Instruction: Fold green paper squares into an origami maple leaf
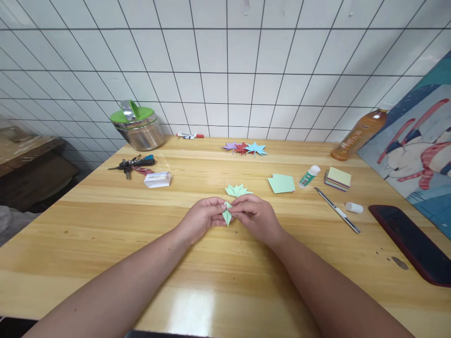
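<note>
Between my hands is a small folded piece of light green paper (227,218), pointed at its lower end with a crease down the middle. My left hand (202,216) grips its left side, thumb on the front and fingers behind. The fingertips of my right hand (257,216) pinch its right edge. Just beyond my hands a light green folded paper leaf shape (238,190) lies on the table, its near edge partly hidden by my right hand. Right of it are light green paper sheets (282,183).
A glue stick (308,177), its white cap (354,207), a utility knife (337,210), a paper stack (338,178) and a phone (412,244) lie right. Purple, red and blue paper leaves (256,149) sit behind. Keys (132,164), a small white box (157,180) and a steel pot (143,134) stand left.
</note>
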Tool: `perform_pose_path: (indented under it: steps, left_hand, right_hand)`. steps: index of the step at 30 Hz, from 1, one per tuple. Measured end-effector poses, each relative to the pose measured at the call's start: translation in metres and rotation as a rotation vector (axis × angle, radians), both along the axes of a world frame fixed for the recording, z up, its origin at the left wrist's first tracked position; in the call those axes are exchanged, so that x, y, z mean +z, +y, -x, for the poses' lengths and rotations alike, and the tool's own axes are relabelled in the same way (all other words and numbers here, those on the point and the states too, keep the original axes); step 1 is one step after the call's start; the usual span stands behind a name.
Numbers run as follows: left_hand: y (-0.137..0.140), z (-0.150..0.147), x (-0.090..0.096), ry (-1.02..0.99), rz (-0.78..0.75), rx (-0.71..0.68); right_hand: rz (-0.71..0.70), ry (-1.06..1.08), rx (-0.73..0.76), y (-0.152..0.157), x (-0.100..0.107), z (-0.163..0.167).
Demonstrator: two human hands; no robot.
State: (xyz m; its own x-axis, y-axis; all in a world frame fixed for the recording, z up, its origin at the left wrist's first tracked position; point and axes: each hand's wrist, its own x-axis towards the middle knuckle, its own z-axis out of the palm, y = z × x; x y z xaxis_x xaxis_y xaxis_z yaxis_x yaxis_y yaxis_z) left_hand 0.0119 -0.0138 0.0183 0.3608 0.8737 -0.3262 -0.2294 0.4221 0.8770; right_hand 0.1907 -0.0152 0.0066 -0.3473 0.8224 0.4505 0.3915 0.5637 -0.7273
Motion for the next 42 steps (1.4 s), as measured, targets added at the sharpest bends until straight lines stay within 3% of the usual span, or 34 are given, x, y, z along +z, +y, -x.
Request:
perform_pose_path:
  steps: [6, 12, 20, 22, 27, 29, 42]
  left_hand:
    - [-0.001, -0.001, 0.000, 0.084, -0.051, -0.015]
    - [-0.002, -0.005, 0.004, 0.232, -0.161, 0.003]
    - [-0.004, -0.008, 0.002, 0.186, -0.280, -0.042]
    - [-0.005, -0.009, 0.000, 0.240, -0.338, -0.031]
    - [-0.008, -0.011, -0.001, 0.395, -0.430, 0.008]
    - [-0.008, -0.010, 0.000, 0.426, -0.449, 0.016]
    - [-0.008, -0.010, 0.000, 0.337, -0.431, -0.013]
  right_hand:
    - [-0.042, -0.139, -0.005, -0.004, 0.007, -0.001]
    - [0.075, -0.029, -0.087, -0.004, 0.005, 0.005]
    - [0.186, 0.096, -0.155, 0.003, 0.000, 0.004]
    - [0.253, 0.144, -0.148, 0.002, 0.001, 0.004]
    - [0.632, 0.294, -0.101, 0.001, 0.004, 0.005]
    - [0.711, 0.343, -0.077, 0.000, 0.005, 0.005]
    - [0.592, 0.417, -0.072, 0.001, 0.005, 0.007]
